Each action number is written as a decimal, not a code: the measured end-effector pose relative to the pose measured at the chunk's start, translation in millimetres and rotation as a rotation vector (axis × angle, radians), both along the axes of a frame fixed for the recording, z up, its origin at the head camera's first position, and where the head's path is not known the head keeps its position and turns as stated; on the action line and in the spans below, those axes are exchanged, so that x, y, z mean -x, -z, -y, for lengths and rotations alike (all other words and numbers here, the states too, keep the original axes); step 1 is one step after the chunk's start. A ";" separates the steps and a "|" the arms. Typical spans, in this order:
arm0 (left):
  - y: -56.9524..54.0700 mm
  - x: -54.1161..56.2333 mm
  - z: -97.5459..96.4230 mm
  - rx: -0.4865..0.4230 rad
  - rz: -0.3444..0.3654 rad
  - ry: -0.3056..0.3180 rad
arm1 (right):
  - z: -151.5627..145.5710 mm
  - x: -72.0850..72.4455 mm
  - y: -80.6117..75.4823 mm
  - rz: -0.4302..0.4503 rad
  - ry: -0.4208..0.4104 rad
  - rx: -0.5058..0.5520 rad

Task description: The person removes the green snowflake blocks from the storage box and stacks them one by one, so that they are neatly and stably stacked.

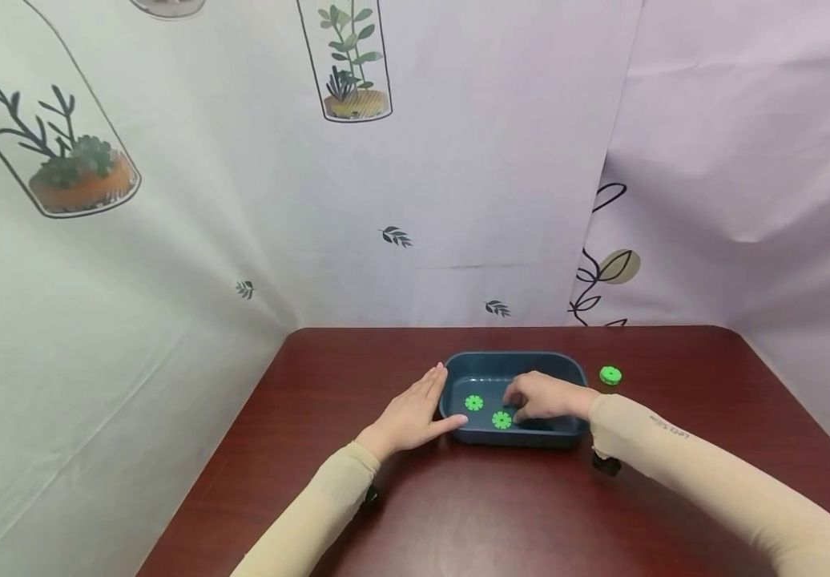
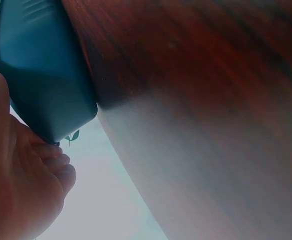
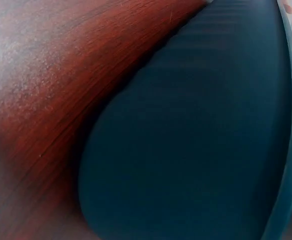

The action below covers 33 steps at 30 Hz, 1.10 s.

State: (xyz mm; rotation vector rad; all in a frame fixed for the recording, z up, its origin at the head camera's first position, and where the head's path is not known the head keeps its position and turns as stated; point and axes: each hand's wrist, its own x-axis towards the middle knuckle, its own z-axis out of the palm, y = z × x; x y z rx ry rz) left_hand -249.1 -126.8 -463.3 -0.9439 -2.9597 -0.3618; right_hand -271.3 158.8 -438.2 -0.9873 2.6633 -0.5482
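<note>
A dark blue rectangular tray (image 1: 483, 437) sits on the table, with two green notched discs inside it. One disc (image 1: 474, 403) lies toward the tray's left end; the other disc (image 1: 501, 420) is nearer the front wall. My left hand (image 1: 408, 413) rests along the tray's left end, fingers straight and thumb stretched over the front rim. In the left wrist view, that hand (image 2: 28, 185) shows beside the tray's outer wall (image 2: 45, 75). Reaching in over the right end, my right hand (image 1: 545, 397) has bent fingers, with the thumb apart from them and close beside the front disc.
Another green piece (image 1: 610, 375), thicker-looking, lies on the dark red wooden table (image 1: 530, 513) to the right of the tray. White printed cloth (image 1: 458, 200) hangs behind and at both sides. The tray's wall (image 3: 176, 150) fills much of the right wrist view.
</note>
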 end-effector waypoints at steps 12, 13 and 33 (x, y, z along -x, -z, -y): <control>-0.2 3.3 0.2 -0.001 -0.005 -0.003 | 5.7 -0.9 1.6 -0.037 -0.013 0.012; -0.1 3.2 0.3 -0.001 -0.006 -0.002 | 6.4 -1.1 1.6 -0.034 -0.008 0.011; 0.4 -0.5 -0.7 -0.001 -0.004 0.000 | 18.5 -4.4 14.8 0.018 0.049 0.065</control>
